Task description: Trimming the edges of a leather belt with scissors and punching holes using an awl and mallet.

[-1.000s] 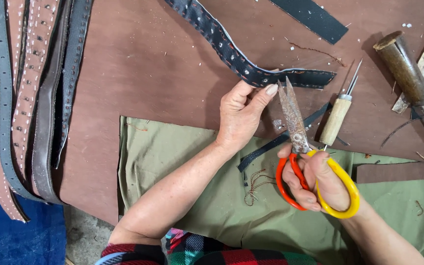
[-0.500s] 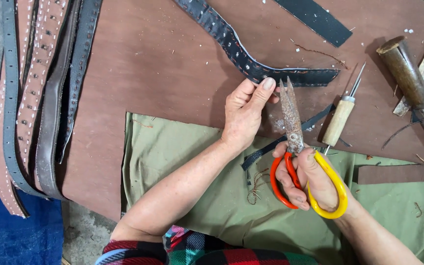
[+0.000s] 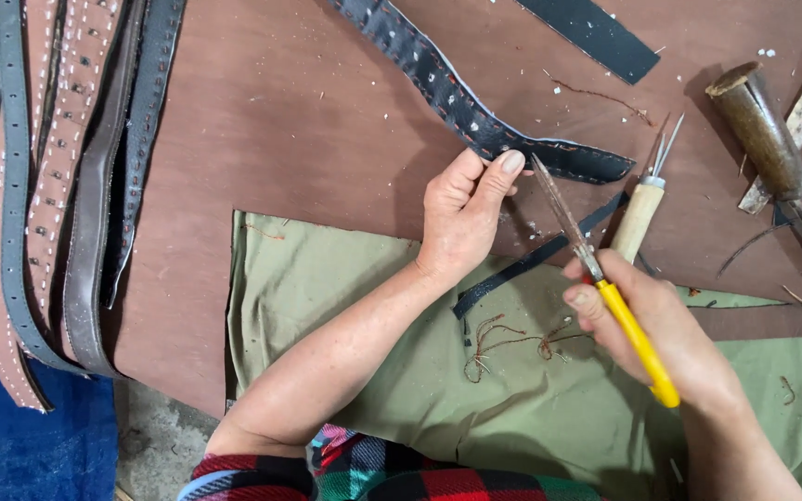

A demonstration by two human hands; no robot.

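Brown board [image 3: 308,121] covers most of the view as a work surface, with an olive cloth [image 3: 345,297] spread over its near part. Leather belts [image 3: 67,186], brown and dark, lie side by side along the far left edge, studded or stitched. A dark studded strap [image 3: 438,83] curves across the top middle; its near end sits just under the left hand [image 3: 461,218], whose thumb and forefinger are pinched together at the strap's edge, the other fingers curled in. Whether a thread is caught between those fingertips is hard to tell.

The right hand [image 3: 642,325] is closed around the yellow handles of a pair of scissors [image 3: 596,278]; the worn blades lie together and point up toward the left fingertips, close to the strap but apart from it. A wooden-handled tool [image 3: 763,125] rests at the upper right, and an awl [image 3: 642,209] with a pale handle lies just behind the scissors. A thin dark strip [image 3: 531,269] and loose reddish threads [image 3: 503,339] lie on the cloth between the hands.
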